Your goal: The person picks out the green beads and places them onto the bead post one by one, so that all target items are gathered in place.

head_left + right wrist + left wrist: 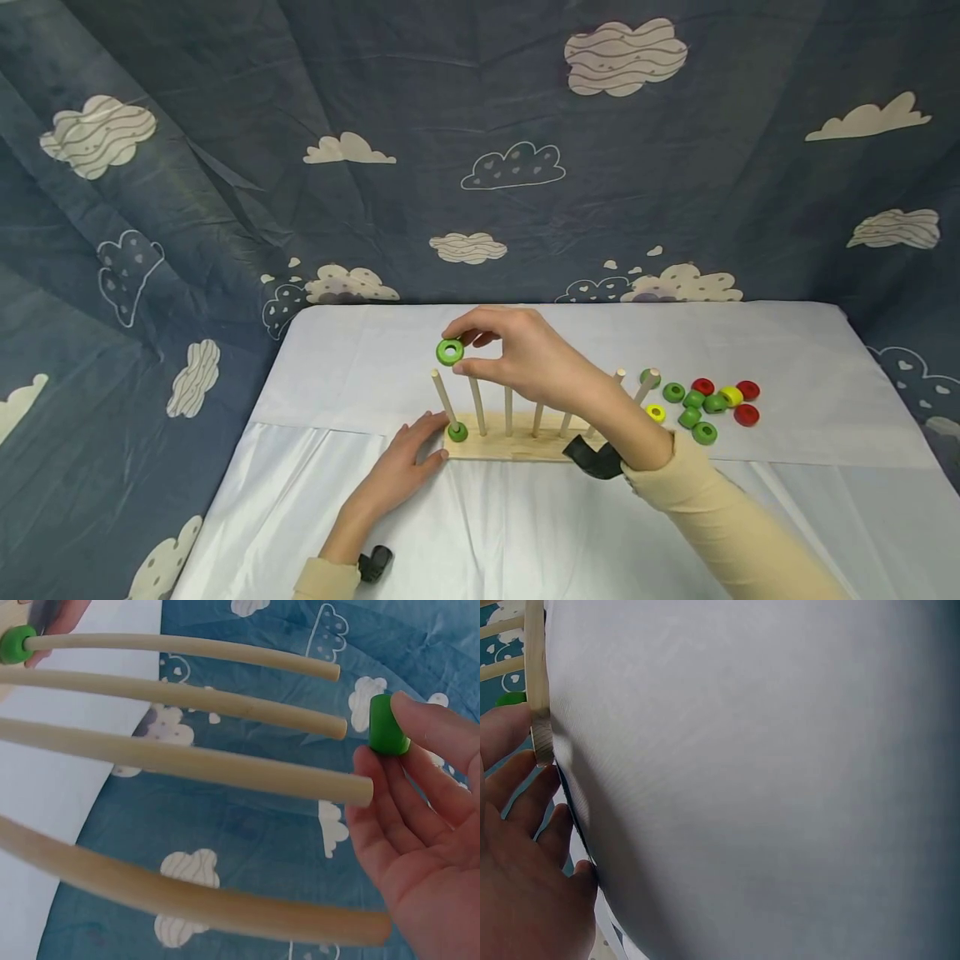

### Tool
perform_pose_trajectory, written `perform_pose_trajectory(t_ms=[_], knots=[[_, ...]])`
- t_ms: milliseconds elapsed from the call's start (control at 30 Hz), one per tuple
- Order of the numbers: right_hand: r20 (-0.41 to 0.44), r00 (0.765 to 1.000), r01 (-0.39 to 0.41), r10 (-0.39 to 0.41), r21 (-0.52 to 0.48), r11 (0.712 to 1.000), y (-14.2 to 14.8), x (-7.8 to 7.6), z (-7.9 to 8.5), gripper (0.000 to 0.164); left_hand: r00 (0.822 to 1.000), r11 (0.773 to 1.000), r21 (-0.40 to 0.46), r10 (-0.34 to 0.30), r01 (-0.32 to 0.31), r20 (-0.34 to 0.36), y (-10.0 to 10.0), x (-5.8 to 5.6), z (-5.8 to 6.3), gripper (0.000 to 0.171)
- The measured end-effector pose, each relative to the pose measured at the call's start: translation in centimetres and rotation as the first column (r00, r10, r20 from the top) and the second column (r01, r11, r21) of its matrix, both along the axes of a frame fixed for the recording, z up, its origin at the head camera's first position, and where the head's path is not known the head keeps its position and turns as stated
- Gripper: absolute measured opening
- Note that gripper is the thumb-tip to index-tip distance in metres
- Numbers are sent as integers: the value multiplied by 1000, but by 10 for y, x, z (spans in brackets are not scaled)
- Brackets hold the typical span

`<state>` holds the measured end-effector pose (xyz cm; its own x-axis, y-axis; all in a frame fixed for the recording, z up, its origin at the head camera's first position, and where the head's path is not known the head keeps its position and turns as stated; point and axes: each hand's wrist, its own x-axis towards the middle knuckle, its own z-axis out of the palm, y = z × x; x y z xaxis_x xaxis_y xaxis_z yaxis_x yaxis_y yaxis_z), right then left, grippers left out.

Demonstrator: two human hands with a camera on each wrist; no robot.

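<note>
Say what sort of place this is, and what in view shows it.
Probably a staged tabletop corner, perhaps for recording: a cloud-print cloth hangs behind a white-covered table, which bears a pegged board and coloured rings.

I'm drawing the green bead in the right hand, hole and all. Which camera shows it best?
The head view: there the green bead in the right hand shows its hole. The right wrist view shows it bigger, but side-on, hole hidden. The left wrist view misses it.
</note>
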<state>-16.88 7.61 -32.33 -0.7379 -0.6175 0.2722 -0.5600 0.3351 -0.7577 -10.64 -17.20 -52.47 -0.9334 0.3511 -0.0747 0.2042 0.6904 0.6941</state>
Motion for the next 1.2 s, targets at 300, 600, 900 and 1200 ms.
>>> perform_pose_trajectory(t_ms=[300, 600, 900, 1200], knots=[[-23, 993, -113, 113, 13, 994, -9, -2, -3, 33, 1000, 1000, 14, -3, 3, 18, -1, 1, 2, 54], [-41, 990, -132, 134, 30, 991, -11, -1, -5, 32, 1000, 1000, 6, -7, 7, 15, -2, 1, 2, 53], [-33, 989, -139, 141, 59, 989, -16, 0, -4, 30, 1000, 1000, 14, -14, 14, 16, -2, 1, 2, 53], [4, 986, -164, 165, 136, 977, -17, -2, -4, 29, 1000, 1000, 28, -5, 5, 19, -1, 1, 1, 54]])
